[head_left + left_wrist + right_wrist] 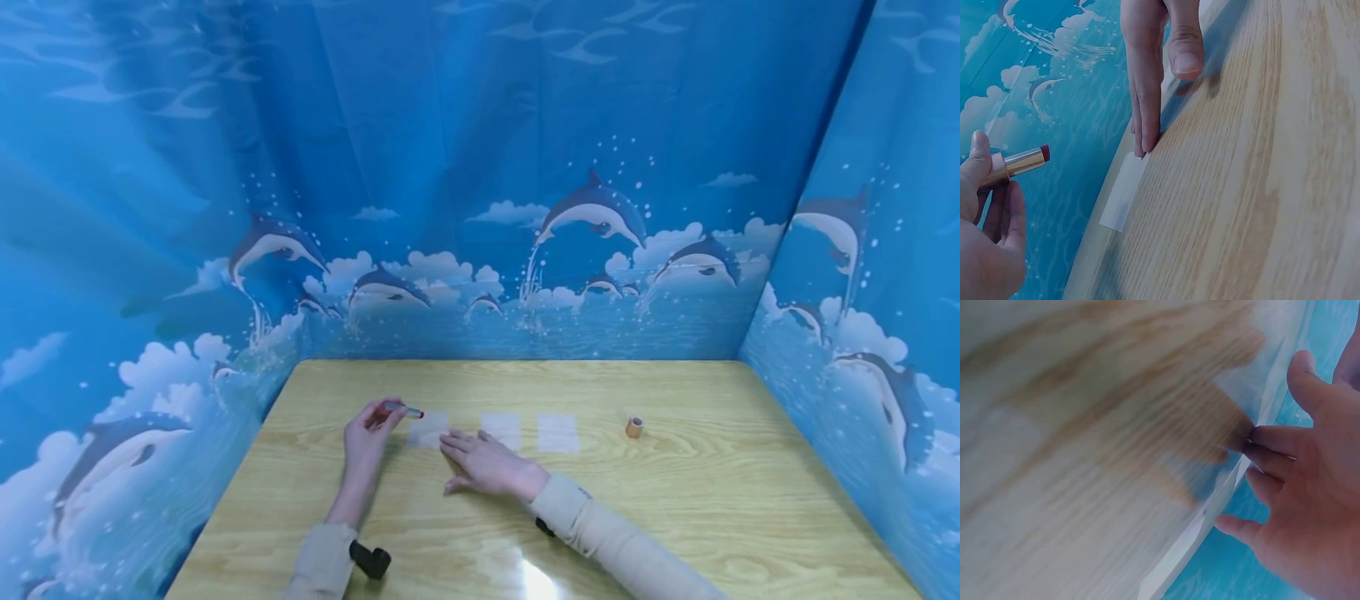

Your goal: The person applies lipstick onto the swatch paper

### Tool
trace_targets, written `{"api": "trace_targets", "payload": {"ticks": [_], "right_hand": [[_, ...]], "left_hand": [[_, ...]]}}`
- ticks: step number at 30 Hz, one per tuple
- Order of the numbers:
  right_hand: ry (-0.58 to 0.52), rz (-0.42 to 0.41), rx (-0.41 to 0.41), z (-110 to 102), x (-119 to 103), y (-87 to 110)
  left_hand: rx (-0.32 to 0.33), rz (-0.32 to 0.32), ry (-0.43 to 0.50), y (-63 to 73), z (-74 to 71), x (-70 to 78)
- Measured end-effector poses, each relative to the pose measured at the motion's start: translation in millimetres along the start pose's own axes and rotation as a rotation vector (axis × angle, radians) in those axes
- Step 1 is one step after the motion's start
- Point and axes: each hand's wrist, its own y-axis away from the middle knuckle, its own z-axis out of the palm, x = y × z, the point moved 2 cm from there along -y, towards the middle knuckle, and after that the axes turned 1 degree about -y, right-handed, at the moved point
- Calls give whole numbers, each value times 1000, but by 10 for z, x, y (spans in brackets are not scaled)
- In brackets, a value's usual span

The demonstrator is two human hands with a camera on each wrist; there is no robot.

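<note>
In my left hand (367, 435), thumb and fingers pinch an uncapped lipstick (405, 410) with a red tip pointing right. The left wrist view shows the lipstick's gold collar and pinkish base, held above the tabletop. Below and right of it lies a thin whitish paper square (427, 432), the leftmost of three. My right hand (489, 463) has its fingers straight. In the left wrist view its fingertips touch down at the near end of that paper (1124, 194). The hand partly covers the middle paper square (506, 427). The right wrist view also shows extended fingers (1279, 440) meeting the surface.
A third paper square (558, 433) lies right of the middle one. Farther right, a small copper-coloured cap (634, 427) stands on the wood-grain table (712, 500). Blue dolphin-print curtains (480, 167) border the table's back and sides.
</note>
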Motion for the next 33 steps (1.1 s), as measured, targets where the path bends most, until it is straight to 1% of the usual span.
{"api": "trace_targets", "payload": {"ticks": [4, 8, 15, 20, 28, 33], "right_hand": [[9, 21, -16, 17, -18, -1], [31, 41, -24, 19, -42, -9], [62, 48, -28, 10, -71, -2], [64, 50, -28, -3, -88, 5], [75, 44, -28, -14, -96, 13], [87, 36, -21, -8, -89, 17]], "left_hand": [[-14, 36, -13, -57, 28, -14], [-11, 60, -54, -105, 56, -25], [-5, 68, -137, -188, 113, -84], [-15, 80, -183, -202, 167, -94], [-60, 116, -233, -203, 215, -88], [-89, 116, -265, -204, 236, -98]]}}
